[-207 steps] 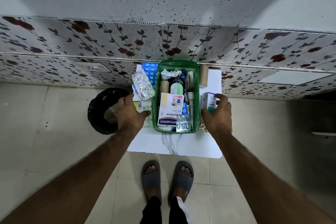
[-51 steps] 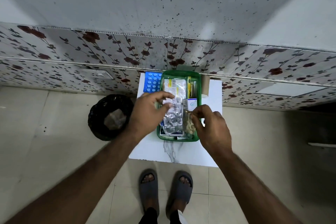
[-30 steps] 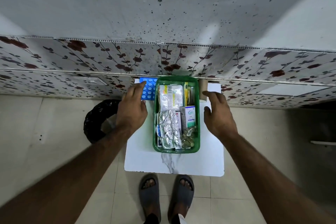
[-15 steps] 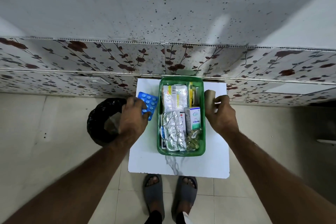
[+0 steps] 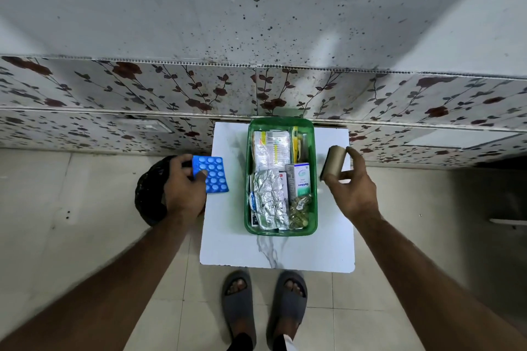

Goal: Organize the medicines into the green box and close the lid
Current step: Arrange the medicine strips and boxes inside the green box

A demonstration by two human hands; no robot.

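The green box point(image 5: 314, 179) stands open on the small white table point(image 5: 333, 248), filled with several medicines: silver blister strips point(image 5: 268, 199), a white Optibex carton point(image 5: 300, 179) and a packet of capsules point(image 5: 299, 212). My left hand point(image 5: 184, 188) holds a blue blister pack point(image 5: 211, 174) over the table's left edge. To the right of the box, my right hand point(image 5: 352, 188) grips a tan bandage roll point(image 5: 333, 162) above the table. No lid is visible.
A black-lined bin point(image 5: 151, 196) sits on the floor left of the table, partly under my left hand. A floral-patterned wall panel point(image 5: 171, 94) runs right behind the table. My feet in grey slippers point(image 5: 265, 302) stand at the table's front edge.
Both hands lifted items from the table's back corners: the left took the blue blister pack, the right took the bandage roll, and both drew them nearer beside the box.
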